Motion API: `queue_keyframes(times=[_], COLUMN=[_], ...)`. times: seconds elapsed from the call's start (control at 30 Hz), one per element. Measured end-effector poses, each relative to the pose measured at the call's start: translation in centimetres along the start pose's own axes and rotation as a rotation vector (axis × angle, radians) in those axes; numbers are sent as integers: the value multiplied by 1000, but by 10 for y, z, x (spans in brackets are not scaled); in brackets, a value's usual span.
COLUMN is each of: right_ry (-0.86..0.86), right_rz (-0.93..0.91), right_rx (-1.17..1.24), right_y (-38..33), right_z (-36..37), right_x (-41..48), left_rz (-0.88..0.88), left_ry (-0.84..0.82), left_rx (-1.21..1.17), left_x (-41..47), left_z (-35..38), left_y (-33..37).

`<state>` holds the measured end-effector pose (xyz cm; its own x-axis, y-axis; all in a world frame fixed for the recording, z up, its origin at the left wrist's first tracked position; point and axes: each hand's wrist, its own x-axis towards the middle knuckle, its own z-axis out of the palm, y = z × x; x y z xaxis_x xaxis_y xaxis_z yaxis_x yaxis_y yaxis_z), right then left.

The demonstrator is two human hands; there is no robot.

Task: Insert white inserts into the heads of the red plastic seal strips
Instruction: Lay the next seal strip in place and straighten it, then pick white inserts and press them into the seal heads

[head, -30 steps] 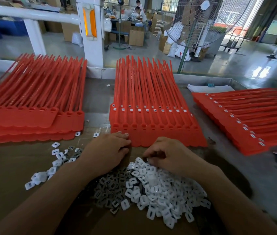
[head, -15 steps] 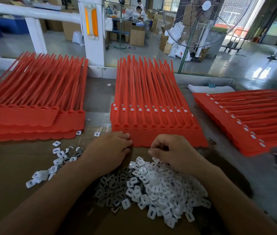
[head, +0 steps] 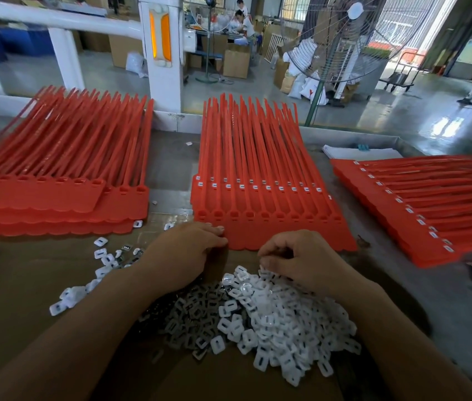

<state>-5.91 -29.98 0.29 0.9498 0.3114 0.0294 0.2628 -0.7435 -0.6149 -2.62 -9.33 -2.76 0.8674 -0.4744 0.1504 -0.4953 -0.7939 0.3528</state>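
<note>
A stack of red seal strip sheets (head: pixel 257 169) lies in the middle, straps pointing away from me. The heads of its top sheet (head: pixel 278 217) show empty sockets, while the sheets under it carry white inserts. My left hand (head: pixel 182 256) rests palm down, its fingertips touching the near left corner of that top sheet. A heap of white inserts (head: pixel 275 314) lies in front of me. Just above its far edge my right hand (head: pixel 301 261) hovers, fingers curled and thumb pressed to the fingertips, apparently pinching an insert that is mostly hidden.
Another red stack (head: pixel 55 175) with empty heads lies at the left. A stack (head: pixel 417 204) with white inserts lies at the right. Grey metal clips (head: pixel 194 314) adjoin the heap; loose inserts (head: pixel 101 256) scatter leftward on the cardboard (head: pixel 26 299). A standing fan (head: pixel 341 39) is behind the bench.
My right hand has lifted out of the insert heap and drawn slightly toward the red sheet, fingers closing together. My left hand has stayed at the sheet's corner.
</note>
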Motion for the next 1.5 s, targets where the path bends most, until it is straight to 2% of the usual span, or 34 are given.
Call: queue_keyframes(times=[0.1, 0.3, 0.43, 1.03, 1.23, 1.5], right_ry=[37, -148, -156, 15, -40, -61], right_rz=[-85, -313, -269, -233, -179, -173], right_rx=[8, -204, -291, 116, 100, 91], right_y=[-13, -51, -53, -46, -46, -45], right_z=[-2, 26, 42, 33, 35, 38], right_x=[-2, -3, -1, -8, -8, -8], left_rz=[25, 63, 94, 146, 63, 49], left_ry=[24, 73, 63, 47, 37, -84], left_rx=[-10, -20, -17, 8, 2, -84], left_x=[1, -2, -3, -8, -5, -11], left_z=[0, 1, -1, -6, -1, 4], left_y=[-3, 2, 6, 14, 8, -3])
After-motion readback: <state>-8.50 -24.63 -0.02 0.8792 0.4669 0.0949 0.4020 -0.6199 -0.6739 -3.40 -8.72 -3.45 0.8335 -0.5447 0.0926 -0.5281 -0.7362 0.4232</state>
